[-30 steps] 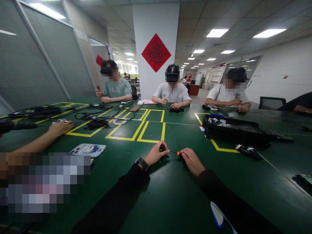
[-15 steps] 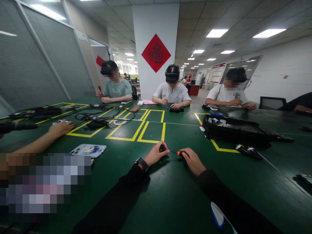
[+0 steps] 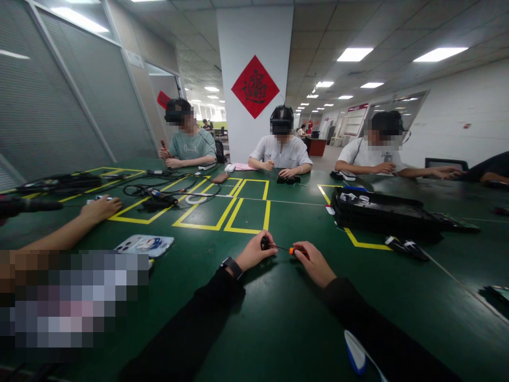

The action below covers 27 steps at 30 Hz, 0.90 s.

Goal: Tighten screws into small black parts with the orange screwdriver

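Note:
My left hand (image 3: pixel 253 253), with a dark watch on the wrist, is closed on a small black part (image 3: pixel 265 243); its far side is hidden by my fingers. My right hand (image 3: pixel 316 264) pinches a screwdriver (image 3: pixel 291 250) whose orange collar shows at the fingertips. Its thin dark shaft points left to the black part and my left fingers. Whether the tip sits in the part is too small to tell. Both hands are just above the green table (image 3: pixel 274 323).
Yellow tape rectangles (image 3: pixel 265 216) mark the table ahead. A black tray (image 3: pixel 377 209) lies to the right, a phone (image 3: pixel 143 245) and another person's hand (image 3: pixel 101 208) to the left. Tangled cables (image 3: pixel 159 199) lie farther left. Co-workers sit across.
My hands, the screwdriver and the black part stay nearly in place. The co-worker at the right has stretched an arm out to the right.

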Available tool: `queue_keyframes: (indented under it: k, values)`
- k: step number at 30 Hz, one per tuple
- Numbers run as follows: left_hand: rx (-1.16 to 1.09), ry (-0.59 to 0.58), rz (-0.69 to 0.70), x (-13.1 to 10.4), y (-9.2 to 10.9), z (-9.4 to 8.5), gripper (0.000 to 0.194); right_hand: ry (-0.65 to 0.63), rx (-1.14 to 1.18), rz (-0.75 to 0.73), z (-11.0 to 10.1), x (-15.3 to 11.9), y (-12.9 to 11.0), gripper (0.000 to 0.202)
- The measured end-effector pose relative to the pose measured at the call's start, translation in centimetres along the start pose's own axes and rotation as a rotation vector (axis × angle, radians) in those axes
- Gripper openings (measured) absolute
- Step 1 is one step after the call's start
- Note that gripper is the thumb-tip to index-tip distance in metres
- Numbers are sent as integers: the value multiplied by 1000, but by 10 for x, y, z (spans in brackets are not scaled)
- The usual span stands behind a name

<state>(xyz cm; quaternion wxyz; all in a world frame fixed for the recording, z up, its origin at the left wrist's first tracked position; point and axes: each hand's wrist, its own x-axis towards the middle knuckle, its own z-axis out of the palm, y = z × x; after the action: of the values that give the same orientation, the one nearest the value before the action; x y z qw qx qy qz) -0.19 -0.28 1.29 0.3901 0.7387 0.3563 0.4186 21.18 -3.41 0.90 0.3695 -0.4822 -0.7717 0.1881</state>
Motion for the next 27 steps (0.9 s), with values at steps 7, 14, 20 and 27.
queue_keyframes:
  k: [7,14,20,27]
  values:
    - [-7,2,-12,0,-1,0,26,-30,-70,-57,-2,2,-1,18]
    - [-8,1,-21,-1,3,0,25,3,-43,-28,0,0,-4,17]
    - [1,13,-26,0,3,0,26,-18,-60,-54,-1,2,-3,24]
    - [8,11,-9,-1,3,0,26,-16,10,-33,-1,-1,-3,19]
